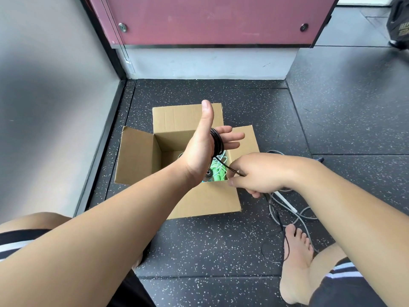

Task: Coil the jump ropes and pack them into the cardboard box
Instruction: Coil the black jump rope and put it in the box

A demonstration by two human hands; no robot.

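Item: thin black jump rope, coiled round straight fingers of left hand; free strand slants down-right to right hand, seemingly pinching it, above open brown cardboard box.

Speckled black floor, grey wall, perhaps maroon cabinet.

I am getting soft, even, fairly bright light with no glare. Shadows are showing only faintly: a weak one is lying inside the cardboard box, another along its near edge on the floor. The floor speckles in the middle are reading sharp. The wall on the left is looking smeared and out of focus, with a dark smudge. The wide lens is bending the pink panel at the far edge. The right hand is looking slightly soft.
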